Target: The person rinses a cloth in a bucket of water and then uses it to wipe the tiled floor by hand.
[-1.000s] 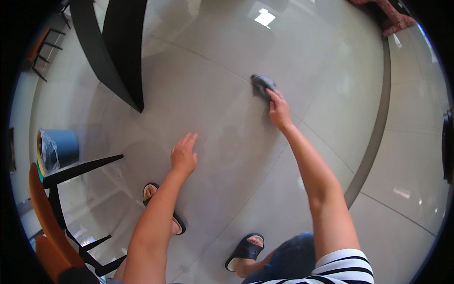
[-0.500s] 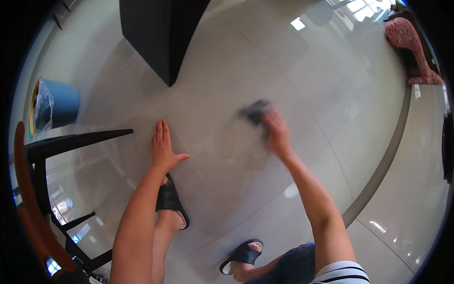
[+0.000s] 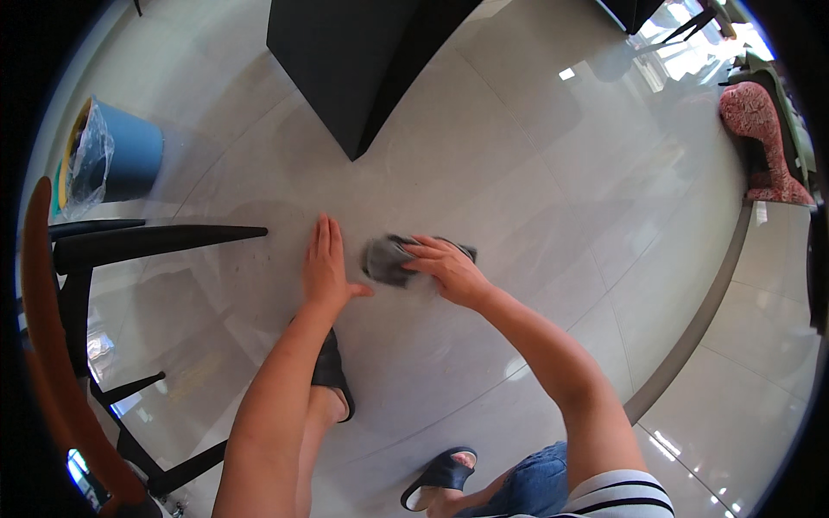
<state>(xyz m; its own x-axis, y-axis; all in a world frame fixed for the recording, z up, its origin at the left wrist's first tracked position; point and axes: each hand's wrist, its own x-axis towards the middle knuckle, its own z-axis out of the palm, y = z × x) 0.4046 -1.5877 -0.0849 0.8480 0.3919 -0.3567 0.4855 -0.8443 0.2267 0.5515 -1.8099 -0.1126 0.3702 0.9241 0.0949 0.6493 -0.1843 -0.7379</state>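
Observation:
A dark grey cloth (image 3: 387, 262) lies bunched on the glossy light tile floor (image 3: 484, 363), a little blurred by motion. My right hand (image 3: 445, 268) presses on it from the right, fingers curled over its folds. Part of the cloth is hidden under the palm and shows again past the knuckles. Just left of the cloth, my left hand (image 3: 325, 263) is flat on the floor, fingers stretched forward and thumb out to the side, holding nothing. A narrow gap separates its thumb from the cloth.
A black angular furniture base (image 3: 345, 78) comes down ahead. At left are a blue bin (image 3: 134, 151) with a plastic liner and a black-legged chair (image 3: 164, 237). My feet wear black slippers (image 3: 331, 371). A pink patterned piece (image 3: 756, 121) stands far right beside a grey floor strip (image 3: 691, 345).
My right hand has swept the cloth left and nearer to me, close to my left hand. The left hand stays flat on the floor. The whole view has shifted slightly.

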